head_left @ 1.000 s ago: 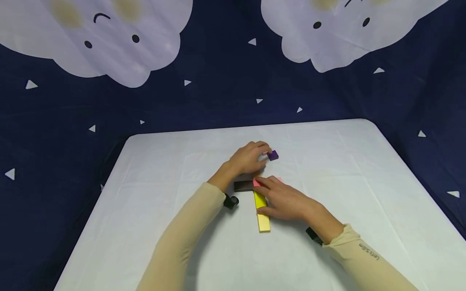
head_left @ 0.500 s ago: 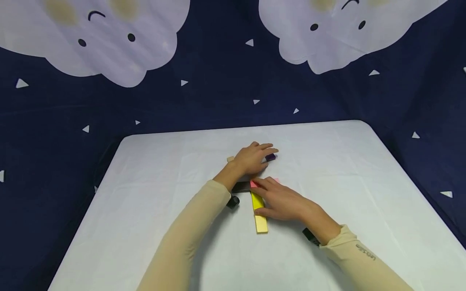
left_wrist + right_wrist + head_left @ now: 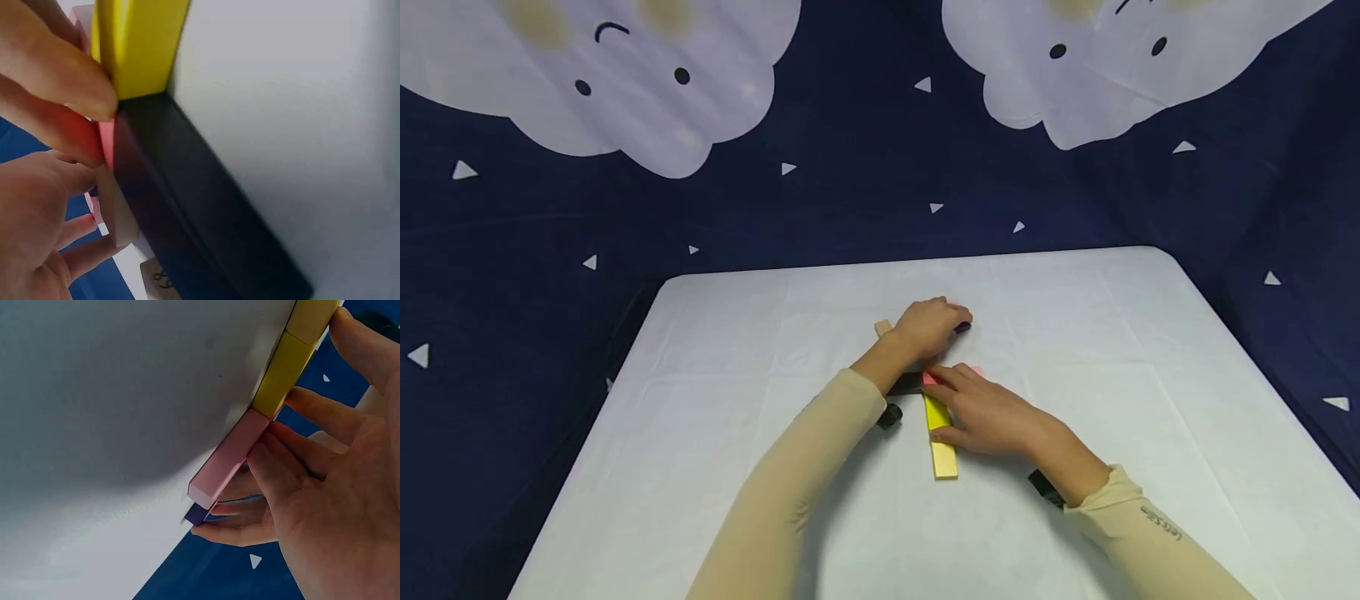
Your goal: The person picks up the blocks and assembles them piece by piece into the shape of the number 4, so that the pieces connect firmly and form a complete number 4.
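Note:
My left hand (image 3: pixel 931 327) reaches to the far side of a block layout, fingers bent around a small purple block (image 3: pixel 962 327) there; its palm hides what lies beneath. My right hand (image 3: pixel 988 412) lies over the layout's middle, with fingertips resting on a yellow block (image 3: pixel 936 411) and a pink piece (image 3: pixel 929 378) at the centre. Its thumb touches near the joint with a pale yellow block (image 3: pixel 945 461). A black block (image 3: pixel 181 181) runs left from the centre. To the right, a long pink block (image 3: pixel 229 457) passes under the right hand.
A beige block (image 3: pixel 882 327) shows behind my left wrist. White cloth covers the table (image 3: pixel 1075 333), and a dark blue backdrop (image 3: pixel 850 217) with clouds hangs behind it. Small black wrist cameras (image 3: pixel 890 415) sit under both forearms.
The left fingers were reaching over the purple block and now bend down around it, covering more of it. The left forearm has shifted slightly right. The right hand stays on the blocks.

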A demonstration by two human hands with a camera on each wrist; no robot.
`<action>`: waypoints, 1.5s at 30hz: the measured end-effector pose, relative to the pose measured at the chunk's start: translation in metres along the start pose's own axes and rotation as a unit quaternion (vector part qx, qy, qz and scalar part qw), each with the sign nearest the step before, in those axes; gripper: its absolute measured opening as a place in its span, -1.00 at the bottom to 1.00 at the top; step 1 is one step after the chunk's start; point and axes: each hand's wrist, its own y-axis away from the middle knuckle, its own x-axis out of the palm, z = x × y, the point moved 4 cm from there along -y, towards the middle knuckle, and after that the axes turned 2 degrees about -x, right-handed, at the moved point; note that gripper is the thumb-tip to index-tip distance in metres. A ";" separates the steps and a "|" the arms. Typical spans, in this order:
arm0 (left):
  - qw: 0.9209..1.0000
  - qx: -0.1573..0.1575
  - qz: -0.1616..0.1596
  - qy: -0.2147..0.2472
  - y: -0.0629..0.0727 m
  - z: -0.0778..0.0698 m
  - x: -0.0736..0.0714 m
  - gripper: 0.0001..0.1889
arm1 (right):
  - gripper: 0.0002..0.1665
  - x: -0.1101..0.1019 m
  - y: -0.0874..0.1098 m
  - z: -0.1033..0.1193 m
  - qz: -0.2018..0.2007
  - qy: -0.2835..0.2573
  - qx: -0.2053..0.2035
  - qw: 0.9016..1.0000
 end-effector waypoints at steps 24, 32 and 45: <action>0.993 -0.006 -0.046 0.112 0.023 0.013 -0.028 -0.61 | -0.16 -0.003 0.000 0.001 0.001 0.007 -0.007 1.000; 0.983 0.004 -0.072 0.170 0.050 0.013 -0.031 -0.65 | -0.21 -0.003 0.001 0.002 -0.010 0.005 -0.015 1.000; 0.976 -0.019 -0.096 0.194 0.104 0.028 -0.024 -0.65 | -0.14 -0.003 0.004 0.002 0.002 0.002 0.002 1.000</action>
